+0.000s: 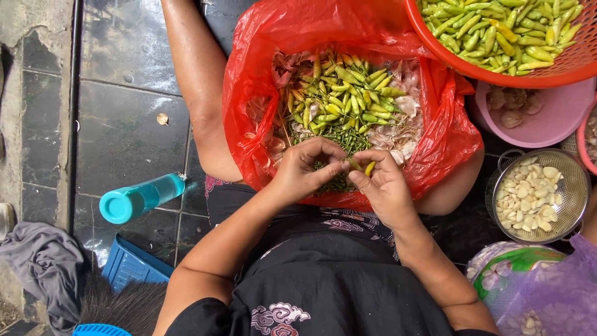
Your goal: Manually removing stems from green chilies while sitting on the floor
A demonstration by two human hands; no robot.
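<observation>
Sitting on a dark tiled floor point(124, 124), a person works with both hands over a red plastic bag point(448, 134) spread across the lap. The left hand point(305, 168) and the right hand point(385, 186) meet at the fingertips, each grip clamped on one small yellow-green chili point(362, 167) held between them, thumbs and forefingers pressed together around it.

Just beyond the grip, inside the bag, lies a heap of green and yellow chilies point(348, 93) mixed with papery pink and white skins point(404, 134). Directly beneath the grip sits a darker pile of green stems point(339, 184).

Beyond the grip and to its right, an orange basket point(559, 71) holds more chilies, and beside it stands a pink bowl point(553, 121). Level with the grip on the right, a metal colander point(578, 186) carries peeled garlic cloves point(528, 196). Nearer the person on that side rests a purple bag point(559, 292).

Left of the grip, well apart, a teal spray bottle point(140, 199) lies on its side, with a blue crate point(130, 264) and a grey cloth point(46, 264) nearer the person.
</observation>
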